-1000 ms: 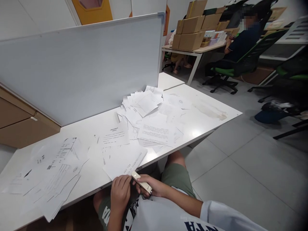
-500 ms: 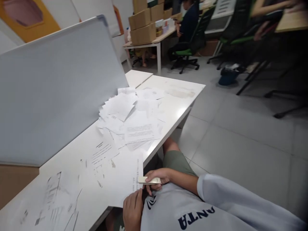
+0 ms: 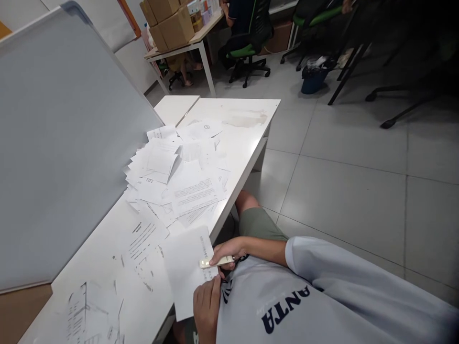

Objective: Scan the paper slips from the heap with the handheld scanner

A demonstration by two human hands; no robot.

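Note:
My right hand (image 3: 227, 249) is closed round a small cream stapler (image 3: 217, 262), thumb on top. The front of the stapler overlaps the edge of a white sheet of paper (image 3: 188, 272) with a few printed lines near that edge. Whether its jaws are pressed together I cannot tell. My left hand (image 3: 207, 301) grips the same edge of the sheet, close below the stapler, fingers on top and thumb hidden. The sheet lies partly over the white table and juts past its near edge toward my shirt.
Loose printed papers (image 3: 190, 191) lie in a messy pile on the white table (image 3: 247, 124). A large whiteboard (image 3: 64, 143) leans along the far side. Beyond stand cardboard boxes (image 3: 172, 28) on another table, office chairs, a blue bin (image 3: 313, 81) and a seated person.
The view has swung right and down. My right hand has brought the stapler further over the sheet's edge. The sheet has turned slightly, with my left hand staying on its edge.

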